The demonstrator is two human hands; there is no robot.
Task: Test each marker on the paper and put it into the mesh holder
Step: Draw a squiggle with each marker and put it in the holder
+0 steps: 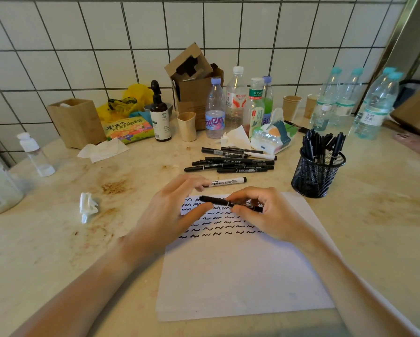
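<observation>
Fingers of both the left hand [177,210] and right hand [260,210] pinch a black marker [218,201] held level just above the paper [240,276]. If the cap gives way suddenly, ink could smear skin, or the marker could drop onto the counter [386,227], well short of the mesh holder [317,176].

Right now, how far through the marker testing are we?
Well along, not finished. Done: the mesh holder already stands full of markers, and rows of squiggles cover the top of the paper. In hand: the left hand and right hand both hold one black marker over the paper. Left: the whiteboard marker and the marker pile behind it.
</observation>
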